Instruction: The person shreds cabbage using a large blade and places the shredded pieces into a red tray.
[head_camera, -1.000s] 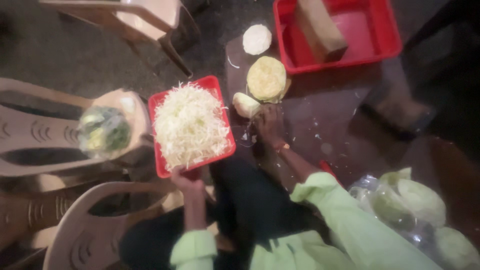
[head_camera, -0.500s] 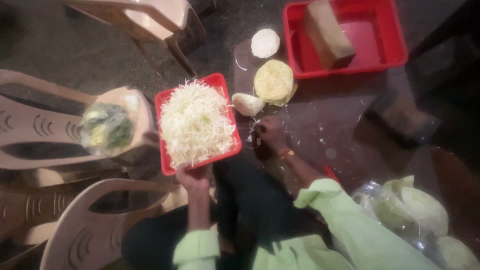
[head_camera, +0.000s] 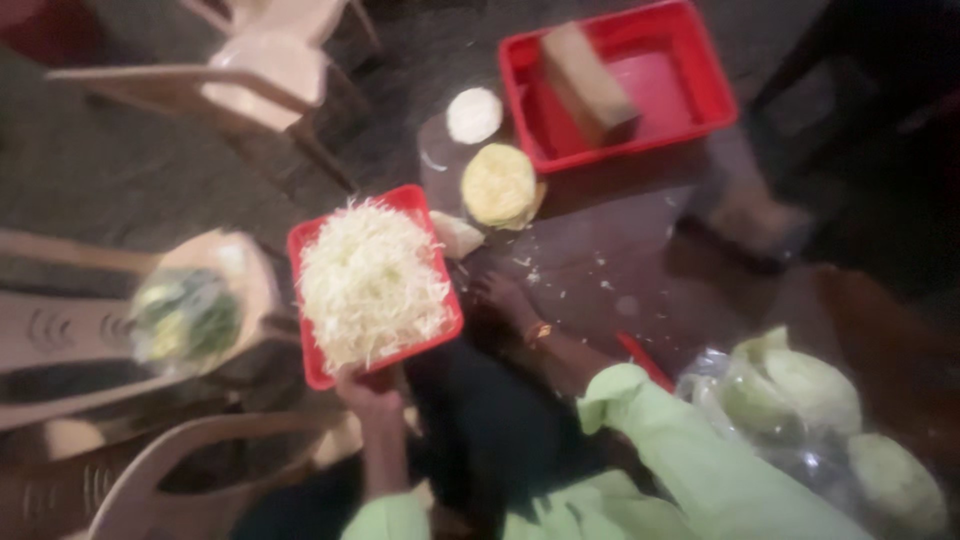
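My left hand (head_camera: 366, 392) grips the near edge of a red square tray (head_camera: 303, 243) heaped with shredded cabbage (head_camera: 370, 280). My right hand (head_camera: 500, 297) rests on the dark table (head_camera: 620, 250) just right of the tray, fingers down among scattered shreds, with nothing seen in it. A small cabbage chunk (head_camera: 456, 235) lies at the tray's far right corner. Behind it sits a halved cabbage (head_camera: 498, 185). Both my sleeves are light green.
A red crate (head_camera: 522, 110) holding a brown block (head_camera: 590, 85) stands at the back. A white round piece (head_camera: 473, 115) lies left of it. Whole cabbages in a plastic bag (head_camera: 790, 385) sit at right. Pale plastic chairs (head_camera: 70, 330) stand left, one bearing bagged greens (head_camera: 185, 315).
The view has shifted, so everything sits lower in the picture. My left hand still holds the tray. My right hand stays on the table beside it.
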